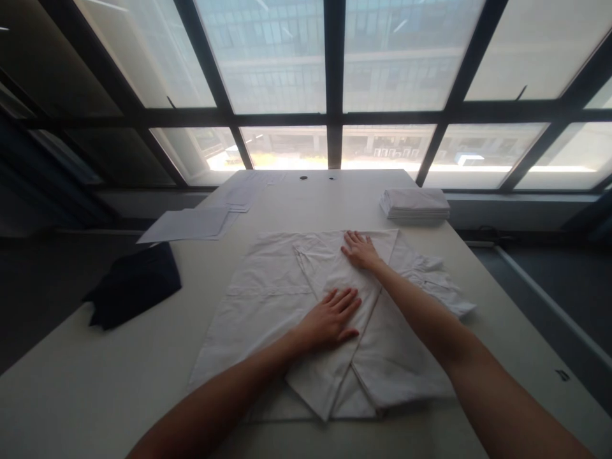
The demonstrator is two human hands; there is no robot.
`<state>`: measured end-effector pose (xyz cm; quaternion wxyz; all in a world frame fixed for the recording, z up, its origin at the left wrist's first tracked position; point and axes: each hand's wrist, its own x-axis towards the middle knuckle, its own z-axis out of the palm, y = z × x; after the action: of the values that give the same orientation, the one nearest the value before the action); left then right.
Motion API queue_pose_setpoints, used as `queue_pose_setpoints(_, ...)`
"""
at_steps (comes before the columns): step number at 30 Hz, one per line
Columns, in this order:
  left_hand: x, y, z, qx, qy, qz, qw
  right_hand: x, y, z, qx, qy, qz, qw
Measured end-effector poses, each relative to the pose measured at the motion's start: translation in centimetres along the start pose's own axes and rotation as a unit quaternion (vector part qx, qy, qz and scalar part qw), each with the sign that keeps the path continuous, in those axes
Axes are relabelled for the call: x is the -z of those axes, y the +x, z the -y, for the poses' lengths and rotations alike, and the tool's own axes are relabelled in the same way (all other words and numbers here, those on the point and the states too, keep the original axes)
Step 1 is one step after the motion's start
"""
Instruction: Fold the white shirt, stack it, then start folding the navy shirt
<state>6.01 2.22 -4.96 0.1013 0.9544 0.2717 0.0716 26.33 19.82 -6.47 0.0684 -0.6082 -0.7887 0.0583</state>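
A white garment [268, 312], partly folded, lies spread over the middle of the table, with one flap turned across it and its right side bunched in wrinkles. It looks like a shirt or coat; the exact kind cannot be made out. My left hand [329, 319] rests flat on the folded flap, fingers stretched out. Farther up, near the cloth's far edge, my right hand [359, 250] also lies flat with its fingers spread. Neither hand grips the fabric.
On the white table [325, 201], a stack of folded white cloth [415, 205] stands at the back right. Sheets of paper [191, 223] lie at the back left, and a dark folded cloth [136, 284] is at the left edge. Framed windows rise behind.
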Motion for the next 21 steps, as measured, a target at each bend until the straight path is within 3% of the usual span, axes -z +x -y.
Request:
queue_pose_setpoints(10,0.1,0.0,-0.2,0.007,-0.001,0.002,1.0,-0.5,2.7,-0.2,-0.062,0.008,-0.02,0.998)
queue_pose_setpoints(16,-0.4,0.1,0.0,0.027,0.014,-0.012,0.999,0.1,1.9,0.0,-0.185,0.018,-0.169,0.968)
queue_pose_setpoints(19,-0.6,0.1,0.0,0.039,0.025,-0.02,0.999,0.5,0.3,1.1,-0.145,0.034,-0.175,0.973)
queue_pose_setpoints(21,-0.6,0.2,0.0,0.042,0.027,-0.022,0.999,0.5,-1.5,2.4,-0.066,0.056,-0.146,0.986)
